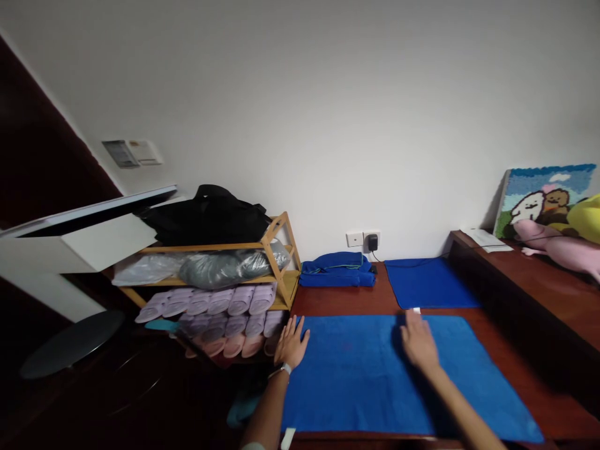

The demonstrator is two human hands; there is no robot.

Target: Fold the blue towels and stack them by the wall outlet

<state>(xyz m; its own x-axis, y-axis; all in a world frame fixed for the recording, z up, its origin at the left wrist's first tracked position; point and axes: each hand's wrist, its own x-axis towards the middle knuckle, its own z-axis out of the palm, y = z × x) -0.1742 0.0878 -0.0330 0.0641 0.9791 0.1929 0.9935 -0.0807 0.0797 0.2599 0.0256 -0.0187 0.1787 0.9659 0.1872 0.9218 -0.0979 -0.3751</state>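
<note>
A blue towel (pixel 351 369) lies spread nearly flat on the reddish-brown tabletop (pixel 337 303), with slight ripples. My left hand (pixel 291 345), wearing a wristband, rests at the towel's left edge, palm down with fingers spread. Near the far edge is my right hand (pixel 419 342), its fingers blurred and bunched close together beside a small white tag (pixel 417 310). Whether those fingers pinch the cloth or only press on it cannot be seen. Another white tag (pixel 287 439) sticks out at the near left corner.
Folded blue cloth (pixel 337 272) sits against the wall, left of a flat darker blue cloth (pixel 429 282). A charger (pixel 372 242) is plugged in above. Left stands a wooden rack (pixel 281 259) with slippers (pixel 239 301) and a black bag (pixel 206 219). A raised ledge (pixel 529 269) holds plush toys (pixel 562 247).
</note>
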